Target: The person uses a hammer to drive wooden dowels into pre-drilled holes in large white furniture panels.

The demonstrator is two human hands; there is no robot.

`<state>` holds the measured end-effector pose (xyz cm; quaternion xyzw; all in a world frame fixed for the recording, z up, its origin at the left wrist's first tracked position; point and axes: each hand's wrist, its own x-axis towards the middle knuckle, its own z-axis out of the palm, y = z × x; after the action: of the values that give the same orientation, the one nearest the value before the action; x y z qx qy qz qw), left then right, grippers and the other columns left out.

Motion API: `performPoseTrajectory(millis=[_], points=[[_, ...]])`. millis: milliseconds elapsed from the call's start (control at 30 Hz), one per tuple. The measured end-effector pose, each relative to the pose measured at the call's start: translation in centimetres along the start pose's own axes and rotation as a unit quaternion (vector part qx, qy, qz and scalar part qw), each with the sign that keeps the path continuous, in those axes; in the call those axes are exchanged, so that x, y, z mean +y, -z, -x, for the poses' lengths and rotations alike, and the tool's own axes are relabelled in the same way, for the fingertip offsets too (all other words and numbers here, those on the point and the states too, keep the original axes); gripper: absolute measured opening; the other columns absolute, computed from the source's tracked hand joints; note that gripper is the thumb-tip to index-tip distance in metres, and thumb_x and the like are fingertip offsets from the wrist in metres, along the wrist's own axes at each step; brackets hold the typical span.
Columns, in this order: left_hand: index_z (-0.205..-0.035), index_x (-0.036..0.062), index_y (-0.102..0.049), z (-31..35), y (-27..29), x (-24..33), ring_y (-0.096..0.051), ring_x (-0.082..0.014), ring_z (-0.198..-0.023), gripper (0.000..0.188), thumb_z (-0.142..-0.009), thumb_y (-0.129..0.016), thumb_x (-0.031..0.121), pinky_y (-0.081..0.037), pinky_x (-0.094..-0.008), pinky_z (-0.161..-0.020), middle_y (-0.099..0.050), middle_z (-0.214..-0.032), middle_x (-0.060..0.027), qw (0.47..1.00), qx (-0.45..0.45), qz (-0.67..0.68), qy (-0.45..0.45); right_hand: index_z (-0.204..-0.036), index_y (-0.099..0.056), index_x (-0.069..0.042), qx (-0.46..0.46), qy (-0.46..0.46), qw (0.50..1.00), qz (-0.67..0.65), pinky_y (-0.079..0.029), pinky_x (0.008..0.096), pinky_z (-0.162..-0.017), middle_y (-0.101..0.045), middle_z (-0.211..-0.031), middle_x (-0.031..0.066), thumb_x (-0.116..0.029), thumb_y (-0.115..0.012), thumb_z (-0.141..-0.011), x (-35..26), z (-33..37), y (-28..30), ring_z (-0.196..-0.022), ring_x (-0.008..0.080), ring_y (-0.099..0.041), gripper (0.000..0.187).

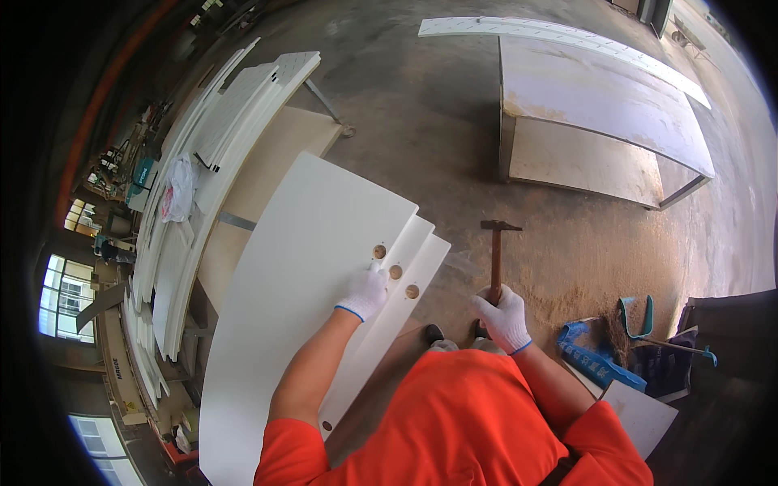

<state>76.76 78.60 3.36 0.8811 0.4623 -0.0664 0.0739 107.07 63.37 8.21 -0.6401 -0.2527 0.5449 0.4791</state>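
Observation:
White panels lie stacked in steps in front of me. Along their right edges show round holes, and a smaller dark hole is near my body. My left hand, in a white knitted glove, rests on the top panel just below its upper hole. Its fingers are drawn together toward the hole; whatever they pinch is too small or hidden. In my right hand, also gloved, is a hammer, gripped low on its wooden handle. The hammer's head points away from me, above the floor to the right of the stack.
More white boards are piled at the left, with a plastic bag on them. A low table stands at the far right, bearing a long white strip. Sawdust, a blue sack and a broom-like tool are at the right.

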Motion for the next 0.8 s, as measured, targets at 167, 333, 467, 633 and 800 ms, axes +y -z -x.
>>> performPoseTrajectory(millis=[167,333,467,633,800], points=[[-0.099,0.0045,-0.066,-1.1,0.7,0.7,-0.072,-0.0372,-0.077,0.015,-0.092,-0.061,0.016,-0.057,-0.0531,-0.066,-0.065,-0.107,-0.0212,0.993,-0.069,-0.1,-0.006,-0.088,-0.064,-0.003,0.004,-0.004,1.0,0.01,-0.048,0.0266,-0.054,-0.061,-0.07,-0.001,-0.019,-0.08,-0.088,1.0,-0.2,0.9,-0.059,0.0073,-0.058,0.023],[-0.101,0.0062,-0.068,-1.6,1.5,1.9,-0.075,-0.0335,-0.08,0.015,-0.091,-0.062,0.015,-0.06,-0.0468,-0.067,-0.069,-0.104,-0.0178,0.985,-0.084,-0.148,-0.017,-0.09,-0.063,-0.003,0.006,0.009,1.0,0.018,-0.046,0.0253,-0.051,-0.059,-0.07,-0.0016,-0.016,-0.078,-0.089,1.2,-0.2,0.9,-0.056,0.0069,-0.056,0.021],[-0.102,0.0068,-0.07,-1.7,0.9,2.6,-0.076,-0.0315,-0.08,0.015,-0.091,-0.063,0.014,-0.061,-0.0439,-0.068,-0.071,-0.103,-0.0158,0.981,-0.091,-0.172,0.006,-0.091,-0.063,-0.003,-0.01,0.024,0.999,0.025,-0.047,0.0254,-0.052,-0.06,-0.07,-0.0013,-0.017,-0.078,-0.09,2.0,-0.4,1.0,-0.057,0.0068,-0.056,0.02],[-0.102,0.0066,-0.07,-1.3,-0.2,3.3,-0.076,-0.0325,-0.081,0.014,-0.092,-0.063,0.014,-0.062,-0.0451,-0.069,-0.071,-0.105,-0.0156,0.99,-0.046,-0.107,0.074,-0.091,-0.066,-0.002,-0.031,0.025,0.995,0.097,-0.054,0.0336,-0.069,-0.066,-0.075,0.0042,-0.027,-0.079,-0.088,2.3,-0.3,0.9,-0.07,0.0143,-0.064,0.029],[-0.105,0.0067,-0.069,0.1,-1.6,2.6,-0.075,-0.0359,-0.08,0.018,-0.095,-0.062,0.02,-0.061,-0.0479,-0.07,-0.072,-0.103,-0.017,0.988,0.01,-0.06,0.141,-0.102,-0.067,-0.002,-0.113,0.067,0.957,0.26,-0.055,0.0449,-0.074,-0.071,-0.084,0.0229,-0.039,-0.07,-0.094,0.6,0.5,0.5,-0.084,0.0393,-0.073,0.038]])
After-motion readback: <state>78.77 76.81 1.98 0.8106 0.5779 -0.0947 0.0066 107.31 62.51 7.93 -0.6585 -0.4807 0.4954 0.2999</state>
